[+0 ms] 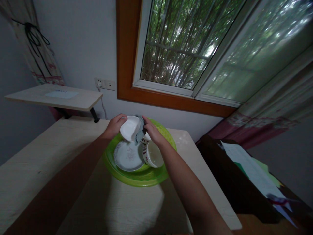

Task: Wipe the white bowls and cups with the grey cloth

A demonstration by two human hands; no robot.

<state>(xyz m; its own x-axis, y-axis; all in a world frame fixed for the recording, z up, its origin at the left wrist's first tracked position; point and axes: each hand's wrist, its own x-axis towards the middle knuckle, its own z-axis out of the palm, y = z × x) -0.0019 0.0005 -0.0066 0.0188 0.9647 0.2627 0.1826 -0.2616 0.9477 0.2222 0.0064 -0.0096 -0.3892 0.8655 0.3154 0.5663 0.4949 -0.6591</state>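
My left hand grips the rim of a small white bowl, which is tilted so that its inside faces me. A grey-blue cloth is in my right hand, pressed against the bowl's right side. Both hands are over a green basin. Inside it, below the bowl, a white plate with a faint floral pattern lies face up. To its right, a larger patterned bowl rests on its side. Part of another white dish shows behind my right hand, mostly hidden.
The basin stands on a pale wooden table. A raised shelf with a paper label is at the back left, near a wall socket. Beyond the table's right edge, papers lie on dark furniture. A window is behind.
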